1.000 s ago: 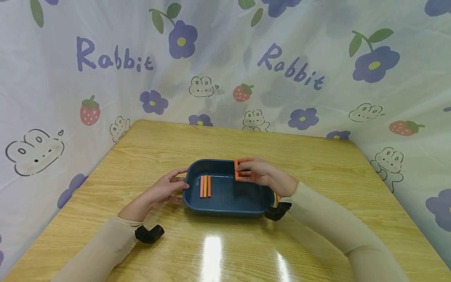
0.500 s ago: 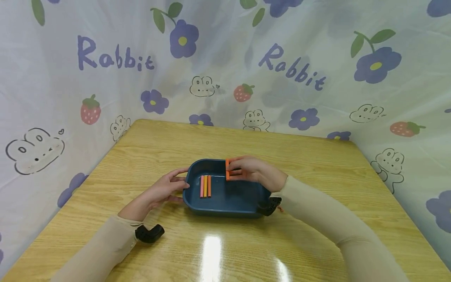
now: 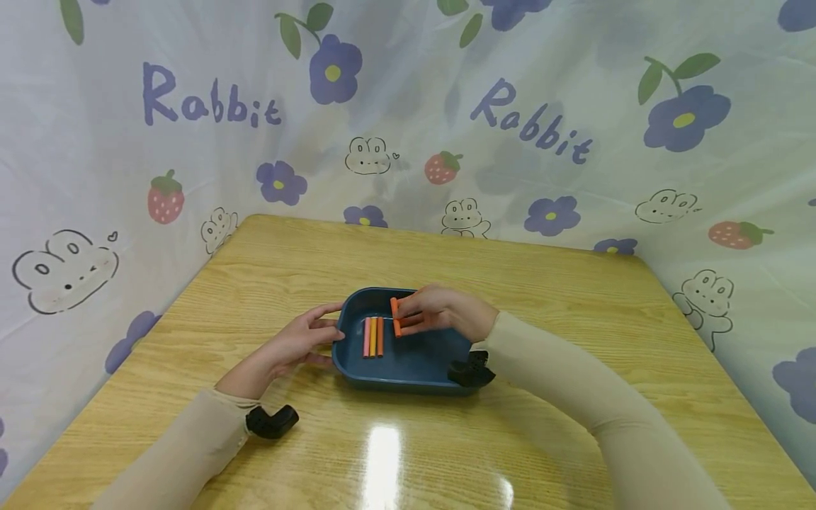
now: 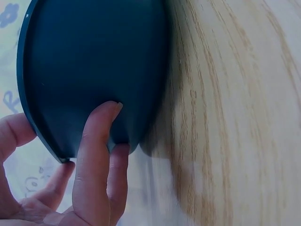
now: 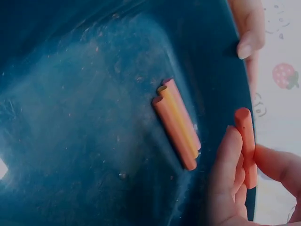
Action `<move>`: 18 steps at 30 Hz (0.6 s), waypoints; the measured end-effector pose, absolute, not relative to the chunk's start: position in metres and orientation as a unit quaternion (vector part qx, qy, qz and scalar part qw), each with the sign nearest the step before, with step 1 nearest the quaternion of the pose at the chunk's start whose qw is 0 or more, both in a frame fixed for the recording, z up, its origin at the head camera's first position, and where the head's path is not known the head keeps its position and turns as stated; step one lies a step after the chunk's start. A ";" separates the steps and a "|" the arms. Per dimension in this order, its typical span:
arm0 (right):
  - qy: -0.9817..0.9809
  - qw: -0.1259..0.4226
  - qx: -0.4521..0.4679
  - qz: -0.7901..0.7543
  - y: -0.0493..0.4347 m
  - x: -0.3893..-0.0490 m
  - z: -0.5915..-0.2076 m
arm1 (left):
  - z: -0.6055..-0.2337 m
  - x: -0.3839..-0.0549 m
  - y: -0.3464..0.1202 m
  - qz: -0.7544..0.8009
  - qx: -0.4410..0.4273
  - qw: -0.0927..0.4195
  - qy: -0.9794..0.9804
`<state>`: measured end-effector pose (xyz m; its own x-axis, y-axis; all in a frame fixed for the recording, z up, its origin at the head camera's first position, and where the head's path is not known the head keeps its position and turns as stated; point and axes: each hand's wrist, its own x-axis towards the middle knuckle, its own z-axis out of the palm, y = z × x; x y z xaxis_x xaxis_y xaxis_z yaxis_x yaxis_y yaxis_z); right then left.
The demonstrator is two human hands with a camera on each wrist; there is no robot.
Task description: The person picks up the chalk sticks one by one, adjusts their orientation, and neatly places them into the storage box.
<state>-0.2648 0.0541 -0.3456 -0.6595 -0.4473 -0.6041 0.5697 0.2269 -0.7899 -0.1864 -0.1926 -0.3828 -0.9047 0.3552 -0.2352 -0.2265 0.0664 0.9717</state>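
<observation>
A dark blue basin [image 3: 408,386] stands on the table. My left hand [image 3: 302,338] holds its left end, one fingertip over the rim and other fingers against the outer wall [image 4: 94,56]. Inside, toward the left, lie three chalk sticks side by side: pink [image 3: 366,337], yellow [image 3: 373,337] and darker orange [image 3: 380,336]. My right hand [image 3: 440,312] reaches over the basin and pinches a bright orange chalk stick [image 5: 247,150] between thumb and fingers. This stick is held above the basin floor, just right of the row.
The wooden table [image 3: 542,283] spreads around the basin. Behind it hangs a white cloth [image 3: 408,106] printed with rabbits, flowers and strawberries. Black wrist mounts [image 3: 272,422] sit below both hands; the right one overlaps the basin's front right corner in the head view.
My right hand has moved left across the basin with the orange chalk stick, closer to the three lying sticks, and lower. The left hand has stayed at the basin's left end.
</observation>
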 end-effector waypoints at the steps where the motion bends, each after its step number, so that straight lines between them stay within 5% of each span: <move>1: 0.668 0.415 0.046 -0.616 0.053 -0.266 -0.348 | -0.383 -0.186 -0.193 0.682 0.046 0.214 0.697; 18: 0.710 0.445 0.051 -0.544 0.035 -0.266 -0.373 | -0.382 -0.186 -0.192 0.684 0.040 0.215 0.696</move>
